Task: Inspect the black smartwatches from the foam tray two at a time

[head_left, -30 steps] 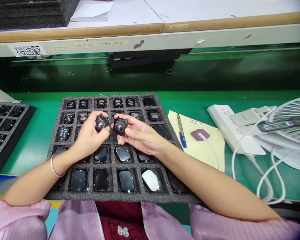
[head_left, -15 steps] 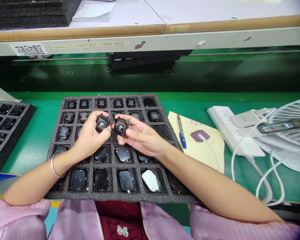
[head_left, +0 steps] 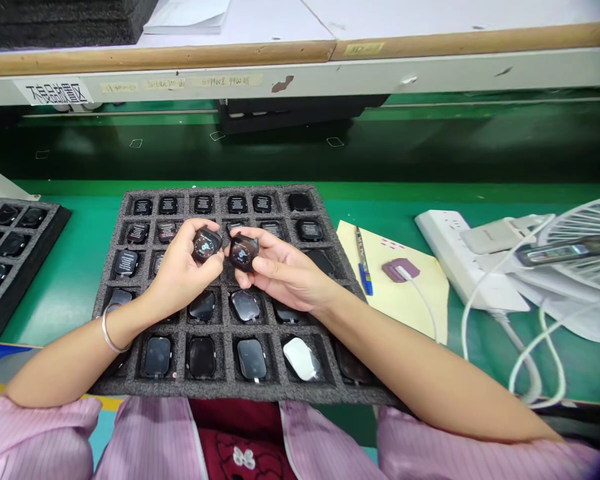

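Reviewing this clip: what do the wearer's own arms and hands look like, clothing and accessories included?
Both the left hand and the right hand are ungloved. A thin, smooth silver-coloured bangle circles the left wrist; the right wrist is bare. The pinkish-lilac, finely striped left sleeve and right sleeve leave the forearms uncovered.

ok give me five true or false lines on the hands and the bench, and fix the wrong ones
1. The left hand holds a watch. True.
2. The right hand holds nothing. False: it holds a second watch.
3. The silver bangle is on the right wrist. False: it is on the left wrist.
4. A pen lies on the yellow paper. True.
5. The foam tray is bright red. False: it is dark grey.
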The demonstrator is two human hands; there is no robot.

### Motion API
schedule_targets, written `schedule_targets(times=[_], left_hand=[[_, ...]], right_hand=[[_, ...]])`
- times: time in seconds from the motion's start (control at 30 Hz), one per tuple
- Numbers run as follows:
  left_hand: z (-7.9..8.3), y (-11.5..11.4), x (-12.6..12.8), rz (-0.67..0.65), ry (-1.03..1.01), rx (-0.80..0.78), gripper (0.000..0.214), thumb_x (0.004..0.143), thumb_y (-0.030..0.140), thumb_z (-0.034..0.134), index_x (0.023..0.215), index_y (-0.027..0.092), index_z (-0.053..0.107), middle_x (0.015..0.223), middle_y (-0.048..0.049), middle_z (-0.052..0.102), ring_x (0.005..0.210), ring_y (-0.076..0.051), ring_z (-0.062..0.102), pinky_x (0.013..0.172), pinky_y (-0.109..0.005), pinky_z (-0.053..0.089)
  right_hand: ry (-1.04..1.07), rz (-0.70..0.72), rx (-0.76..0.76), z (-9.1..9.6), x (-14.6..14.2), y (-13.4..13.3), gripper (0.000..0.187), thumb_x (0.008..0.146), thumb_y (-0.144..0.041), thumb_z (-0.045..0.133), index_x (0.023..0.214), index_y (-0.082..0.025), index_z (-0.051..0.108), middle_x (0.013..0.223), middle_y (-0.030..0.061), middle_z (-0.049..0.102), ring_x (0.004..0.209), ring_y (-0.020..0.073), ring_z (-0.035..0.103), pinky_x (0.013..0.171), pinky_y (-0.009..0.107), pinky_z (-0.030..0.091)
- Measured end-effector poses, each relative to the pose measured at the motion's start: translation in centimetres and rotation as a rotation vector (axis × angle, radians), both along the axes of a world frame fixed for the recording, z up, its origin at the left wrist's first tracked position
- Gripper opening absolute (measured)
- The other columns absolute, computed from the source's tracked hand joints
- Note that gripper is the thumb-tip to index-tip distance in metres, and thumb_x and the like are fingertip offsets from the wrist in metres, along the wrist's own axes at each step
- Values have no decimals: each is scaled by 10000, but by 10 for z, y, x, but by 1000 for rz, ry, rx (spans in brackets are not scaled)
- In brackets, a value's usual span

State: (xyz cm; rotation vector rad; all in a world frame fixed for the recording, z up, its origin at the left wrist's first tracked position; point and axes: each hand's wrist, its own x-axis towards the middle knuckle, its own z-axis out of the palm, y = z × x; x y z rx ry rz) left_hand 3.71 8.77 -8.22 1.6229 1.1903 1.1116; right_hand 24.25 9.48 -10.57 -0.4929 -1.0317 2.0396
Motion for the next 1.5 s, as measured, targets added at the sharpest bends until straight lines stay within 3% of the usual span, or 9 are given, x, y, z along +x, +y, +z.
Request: schedule_targets(times=[0.2,1.1,1.33,1.5], left_hand=[[-1,0,0,-16,22,0,339,776,221,630,1101,193,539,846,12,610,778,-161,615,704,-290,483],[2,-1,-1,-9,43,5,338,799,242,655,1114,191,544,935,-19,643,831,-172,625,756,-304,504],[2,0,0,-37,26,1,331,798,230,645,1105,201,526,933,-18,659,857,-178,647,772,-305,510],[4,0,-1,-11,37,-2,335,797,252,642,1109,194,536,957,-26,641,850,-175,627,752,-304,499]], right_hand=[[-7,21,10,0,1,-1,528,855,-354,950,1272,-269,637,1106,-1,692,771,123,668,760,276,560],[-11,-17,26,1,0,-2,532,865,-363,940,1292,-288,632,1132,4,701,798,133,691,789,289,584],[-28,-23,22,3,-2,-1,547,840,-387,955,1269,-275,635,1040,-9,690,768,138,674,744,288,575],[-21,-27,11,4,-2,-2,544,847,-374,953,1283,-288,638,1122,0,702,788,131,683,763,281,574]])
